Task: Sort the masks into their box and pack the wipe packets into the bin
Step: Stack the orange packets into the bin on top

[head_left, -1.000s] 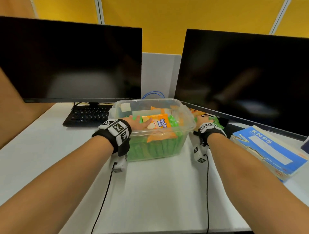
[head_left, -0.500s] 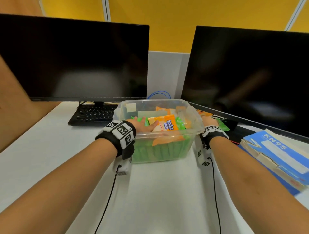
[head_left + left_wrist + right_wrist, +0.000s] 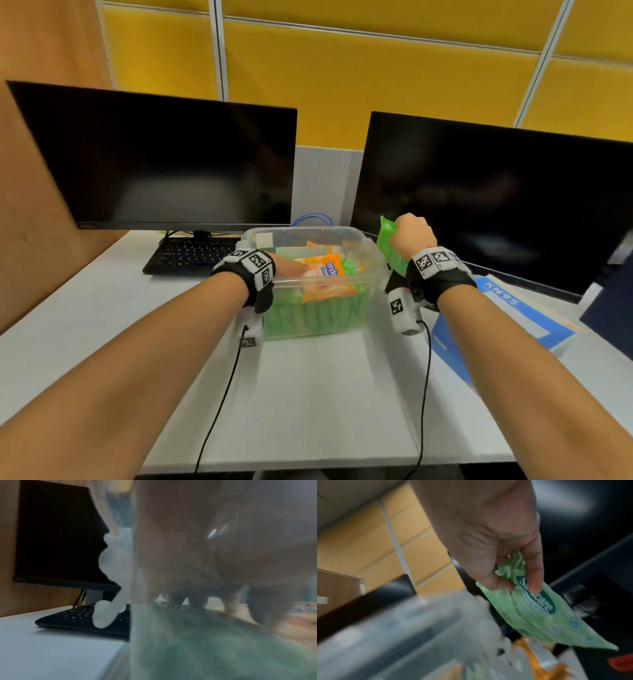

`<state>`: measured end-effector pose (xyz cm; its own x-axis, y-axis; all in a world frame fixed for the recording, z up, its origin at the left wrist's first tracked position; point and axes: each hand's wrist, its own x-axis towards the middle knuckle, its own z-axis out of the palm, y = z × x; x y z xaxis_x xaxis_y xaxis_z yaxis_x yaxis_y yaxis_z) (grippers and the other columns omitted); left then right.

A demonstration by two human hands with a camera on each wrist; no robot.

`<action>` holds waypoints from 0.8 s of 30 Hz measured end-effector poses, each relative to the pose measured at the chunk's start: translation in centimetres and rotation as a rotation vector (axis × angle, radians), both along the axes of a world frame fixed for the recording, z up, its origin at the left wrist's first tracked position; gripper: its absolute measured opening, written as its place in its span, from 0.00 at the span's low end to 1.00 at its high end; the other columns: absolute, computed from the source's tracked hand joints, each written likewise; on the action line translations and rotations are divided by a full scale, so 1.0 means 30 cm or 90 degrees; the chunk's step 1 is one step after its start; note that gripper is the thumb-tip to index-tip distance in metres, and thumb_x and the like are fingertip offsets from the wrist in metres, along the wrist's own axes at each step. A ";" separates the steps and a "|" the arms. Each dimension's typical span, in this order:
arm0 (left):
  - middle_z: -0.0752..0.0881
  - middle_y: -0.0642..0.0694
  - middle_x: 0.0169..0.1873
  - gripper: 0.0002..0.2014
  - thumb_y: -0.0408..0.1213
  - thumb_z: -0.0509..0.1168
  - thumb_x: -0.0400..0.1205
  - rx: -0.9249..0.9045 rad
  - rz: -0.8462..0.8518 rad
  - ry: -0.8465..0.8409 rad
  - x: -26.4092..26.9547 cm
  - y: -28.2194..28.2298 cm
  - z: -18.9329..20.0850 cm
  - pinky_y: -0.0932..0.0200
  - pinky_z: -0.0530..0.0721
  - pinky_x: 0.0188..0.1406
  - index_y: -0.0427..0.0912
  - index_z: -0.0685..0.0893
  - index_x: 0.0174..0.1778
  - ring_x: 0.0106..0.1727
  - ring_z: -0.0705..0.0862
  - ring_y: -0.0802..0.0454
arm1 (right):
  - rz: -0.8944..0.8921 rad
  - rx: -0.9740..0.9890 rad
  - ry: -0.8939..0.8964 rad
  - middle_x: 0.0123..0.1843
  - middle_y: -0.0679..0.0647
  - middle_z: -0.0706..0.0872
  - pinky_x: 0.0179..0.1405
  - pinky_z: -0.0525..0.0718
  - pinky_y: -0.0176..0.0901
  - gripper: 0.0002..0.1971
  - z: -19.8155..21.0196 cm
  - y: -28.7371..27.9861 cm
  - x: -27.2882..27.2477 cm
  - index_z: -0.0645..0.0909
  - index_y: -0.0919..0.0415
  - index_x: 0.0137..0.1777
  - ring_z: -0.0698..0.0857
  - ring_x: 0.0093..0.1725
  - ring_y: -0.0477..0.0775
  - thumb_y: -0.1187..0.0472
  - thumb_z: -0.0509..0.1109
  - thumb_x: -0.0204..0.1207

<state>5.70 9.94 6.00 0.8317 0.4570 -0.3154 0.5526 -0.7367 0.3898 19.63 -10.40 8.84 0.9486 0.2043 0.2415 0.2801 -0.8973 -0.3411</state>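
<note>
One green wipe packet (image 3: 537, 614), soft, light and probably slippery, hangs pinched at its top edge in the right hand (image 3: 411, 233) just beside the clear bin (image 3: 363, 308) mid-desk, while the left hand's (image 3: 287, 267) straight fingers press an orange packet (image 3: 325, 277) inside.

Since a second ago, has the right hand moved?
Yes. The right hand has risen from beside the bin, now above its rim, gripping a green wipe packet.
</note>
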 end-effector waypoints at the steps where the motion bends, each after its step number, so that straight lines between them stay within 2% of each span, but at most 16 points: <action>1: 0.70 0.34 0.76 0.25 0.46 0.51 0.88 -0.025 0.002 -0.046 -0.001 -0.002 0.002 0.49 0.65 0.77 0.33 0.70 0.76 0.77 0.70 0.39 | 0.018 0.020 -0.052 0.59 0.66 0.84 0.51 0.82 0.54 0.13 0.037 0.008 -0.033 0.82 0.63 0.60 0.83 0.59 0.70 0.66 0.63 0.77; 3: 0.74 0.33 0.73 0.19 0.35 0.49 0.89 -0.020 0.000 -0.190 -0.008 -0.005 0.017 0.49 0.71 0.71 0.32 0.73 0.73 0.72 0.75 0.38 | 0.096 0.074 -0.155 0.55 0.65 0.86 0.49 0.83 0.54 0.16 0.096 0.039 -0.107 0.82 0.59 0.62 0.84 0.56 0.70 0.66 0.64 0.76; 5: 0.72 0.36 0.74 0.19 0.35 0.48 0.88 -0.068 0.067 -0.415 -0.030 0.002 0.033 0.52 0.69 0.69 0.35 0.71 0.75 0.72 0.74 0.39 | 0.198 0.135 -0.204 0.54 0.62 0.89 0.49 0.85 0.54 0.18 0.121 0.090 -0.183 0.81 0.54 0.65 0.86 0.53 0.67 0.66 0.64 0.76; 7: 0.72 0.38 0.75 0.21 0.39 0.47 0.89 -0.134 0.188 -0.606 -0.049 0.031 0.028 0.55 0.66 0.71 0.37 0.68 0.77 0.74 0.71 0.41 | 0.290 0.175 -0.193 0.55 0.60 0.90 0.54 0.86 0.55 0.20 0.104 0.166 -0.253 0.81 0.52 0.67 0.87 0.54 0.64 0.67 0.63 0.76; 9: 0.70 0.37 0.76 0.22 0.39 0.44 0.90 -0.148 0.239 -0.657 -0.068 0.046 0.028 0.58 0.65 0.70 0.35 0.66 0.77 0.76 0.69 0.42 | 0.366 0.175 -0.138 0.59 0.57 0.89 0.62 0.83 0.51 0.21 0.048 0.248 -0.312 0.82 0.52 0.68 0.86 0.60 0.60 0.68 0.63 0.77; 11: 0.72 0.40 0.75 0.21 0.40 0.45 0.89 -0.140 0.215 -0.655 -0.060 0.055 0.013 0.59 0.65 0.71 0.36 0.69 0.76 0.76 0.70 0.44 | 0.442 0.043 0.015 0.63 0.55 0.87 0.68 0.78 0.47 0.20 -0.013 0.304 -0.372 0.83 0.53 0.68 0.84 0.65 0.57 0.67 0.63 0.78; 13: 0.79 0.43 0.70 0.20 0.43 0.48 0.87 -0.097 0.147 -0.578 -0.056 0.042 0.006 0.57 0.69 0.70 0.42 0.78 0.70 0.73 0.75 0.44 | 0.469 -0.092 0.147 0.64 0.55 0.87 0.69 0.76 0.49 0.16 -0.036 0.327 -0.400 0.87 0.55 0.63 0.82 0.64 0.57 0.62 0.63 0.78; 14: 0.81 0.43 0.68 0.20 0.42 0.50 0.85 -0.047 0.103 -0.516 -0.051 0.039 0.001 0.55 0.71 0.68 0.44 0.81 0.67 0.71 0.77 0.43 | 0.458 -0.082 0.188 0.61 0.56 0.88 0.66 0.78 0.50 0.15 -0.030 0.326 -0.401 0.89 0.58 0.58 0.83 0.62 0.58 0.60 0.64 0.77; 16: 0.80 0.43 0.70 0.19 0.36 0.52 0.85 0.006 0.017 -0.385 -0.040 0.025 -0.012 0.54 0.73 0.70 0.44 0.80 0.69 0.71 0.77 0.44 | 0.414 0.028 0.228 0.50 0.59 0.91 0.57 0.82 0.50 0.12 -0.021 0.309 -0.389 0.90 0.64 0.47 0.85 0.54 0.59 0.58 0.67 0.73; 18: 0.72 0.42 0.77 0.21 0.38 0.53 0.86 0.055 -0.062 -0.246 -0.020 0.019 -0.023 0.50 0.66 0.77 0.48 0.73 0.76 0.78 0.69 0.45 | 0.327 0.043 0.160 0.41 0.56 0.90 0.47 0.83 0.46 0.12 -0.035 0.278 -0.354 0.87 0.64 0.39 0.86 0.45 0.57 0.58 0.65 0.74; 19: 0.67 0.42 0.80 0.22 0.43 0.53 0.86 0.073 -0.090 -0.166 -0.018 0.010 -0.022 0.48 0.61 0.80 0.53 0.69 0.78 0.80 0.65 0.44 | 0.262 0.006 0.112 0.41 0.56 0.89 0.47 0.84 0.46 0.13 -0.050 0.256 -0.334 0.87 0.62 0.39 0.87 0.45 0.58 0.58 0.62 0.74; 21: 0.63 0.43 0.81 0.27 0.54 0.50 0.82 0.083 -0.116 -0.032 -0.001 0.004 -0.030 0.45 0.58 0.81 0.57 0.65 0.80 0.82 0.61 0.41 | 0.151 -0.067 0.045 0.49 0.54 0.88 0.56 0.83 0.49 0.14 -0.057 0.207 -0.327 0.87 0.56 0.43 0.85 0.53 0.59 0.55 0.59 0.72; 23: 0.63 0.42 0.81 0.30 0.58 0.50 0.80 0.121 -0.107 0.041 0.008 0.001 -0.030 0.46 0.58 0.81 0.55 0.67 0.80 0.82 0.60 0.41 | 0.130 -0.106 0.079 0.60 0.53 0.84 0.62 0.78 0.45 0.15 -0.041 0.184 -0.325 0.85 0.57 0.54 0.82 0.61 0.58 0.54 0.60 0.76; 24: 0.62 0.42 0.81 0.30 0.59 0.52 0.81 0.124 -0.092 0.043 0.005 -0.004 -0.027 0.46 0.58 0.81 0.54 0.68 0.79 0.82 0.59 0.41 | 0.142 -0.121 0.106 0.63 0.54 0.83 0.62 0.76 0.43 0.15 -0.026 0.180 -0.330 0.84 0.58 0.59 0.80 0.64 0.57 0.56 0.60 0.79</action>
